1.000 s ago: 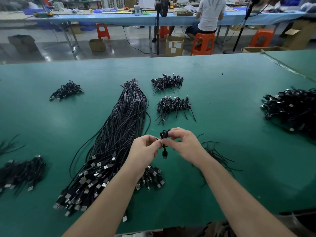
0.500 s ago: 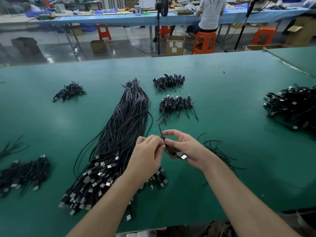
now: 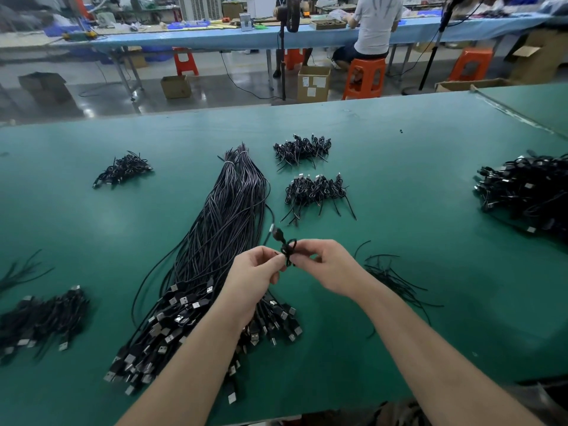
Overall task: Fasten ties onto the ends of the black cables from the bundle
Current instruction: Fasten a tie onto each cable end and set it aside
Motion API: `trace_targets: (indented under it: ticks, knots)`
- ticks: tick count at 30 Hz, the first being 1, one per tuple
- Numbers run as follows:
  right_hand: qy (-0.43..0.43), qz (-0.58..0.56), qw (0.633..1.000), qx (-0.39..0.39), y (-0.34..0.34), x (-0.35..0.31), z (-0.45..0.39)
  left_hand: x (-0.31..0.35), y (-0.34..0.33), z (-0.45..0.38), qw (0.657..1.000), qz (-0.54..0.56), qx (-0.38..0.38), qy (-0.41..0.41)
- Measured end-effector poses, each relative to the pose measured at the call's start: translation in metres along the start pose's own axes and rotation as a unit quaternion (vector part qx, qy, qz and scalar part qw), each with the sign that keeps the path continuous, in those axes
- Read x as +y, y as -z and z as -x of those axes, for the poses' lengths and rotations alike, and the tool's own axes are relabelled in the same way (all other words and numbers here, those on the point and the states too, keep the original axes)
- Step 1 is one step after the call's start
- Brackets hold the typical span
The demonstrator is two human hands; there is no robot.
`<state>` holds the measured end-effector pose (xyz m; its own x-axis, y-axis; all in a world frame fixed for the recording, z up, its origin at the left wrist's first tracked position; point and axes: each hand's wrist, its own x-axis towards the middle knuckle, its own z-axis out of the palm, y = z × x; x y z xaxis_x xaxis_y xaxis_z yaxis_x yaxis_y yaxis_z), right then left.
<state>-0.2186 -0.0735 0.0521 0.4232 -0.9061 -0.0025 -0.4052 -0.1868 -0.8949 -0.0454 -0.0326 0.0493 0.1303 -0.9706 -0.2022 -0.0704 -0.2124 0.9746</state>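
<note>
A long bundle of black cables (image 3: 221, 229) with USB plugs at its near end lies on the green table (image 3: 415, 186). Above the table, just right of the bundle, my left hand (image 3: 255, 278) and my right hand (image 3: 332, 265) both pinch one small coiled black cable (image 3: 287, 249). Its USB plug sticks up and to the left, and a thin black tie is wrapped around its middle. A loose pile of black ties (image 3: 390, 278) lies to the right of my right hand.
Small heaps of tied cables lie beyond my hands (image 3: 316, 192), farther back (image 3: 302, 149), at the back left (image 3: 123, 169), at the near left (image 3: 40, 321) and at the far right (image 3: 528, 192). A seated person (image 3: 375, 23) works at a bench behind.
The cable between my hands has been turned, so its plug now points up and left instead of lying in my right palm. Both hands stay together in the same spot.
</note>
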Motion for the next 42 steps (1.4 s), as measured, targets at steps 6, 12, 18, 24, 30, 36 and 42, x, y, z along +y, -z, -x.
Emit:
trace_targets:
  ticks: [6,12,18,24,30,36,42]
  knots:
    - [-0.126,-0.222,0.967,-0.002,0.000,-0.008,-0.007,-0.004,-0.008,-0.002,0.884,-0.329,0.100,-0.316]
    - [-0.112,-0.226,0.967,-0.024,0.002,-0.002,-0.010,-0.003,-0.011,-0.002,0.848,-0.386,0.097,-0.349]
    - [-0.003,0.025,1.000,-0.018,0.001,0.005,-0.011,0.006,-0.006,-0.015,0.997,-0.076,0.015,-0.012]
    - [-0.020,0.007,1.000,-0.021,-0.002,0.006,-0.012,0.002,0.000,-0.013,0.999,-0.032,-0.034,-0.028]
    - [-0.088,-0.064,0.994,-0.026,0.001,0.002,-0.012,0.000,0.001,-0.012,0.936,-0.256,-0.007,-0.240]
    - [-0.173,-0.313,0.933,-0.049,-0.006,0.003,-0.016,-0.013,-0.004,-0.008,0.838,-0.368,0.075,-0.396]
    - [-0.096,-0.034,0.993,0.051,-0.001,0.007,-0.017,-0.008,-0.001,-0.016,0.979,-0.150,0.068,-0.117]
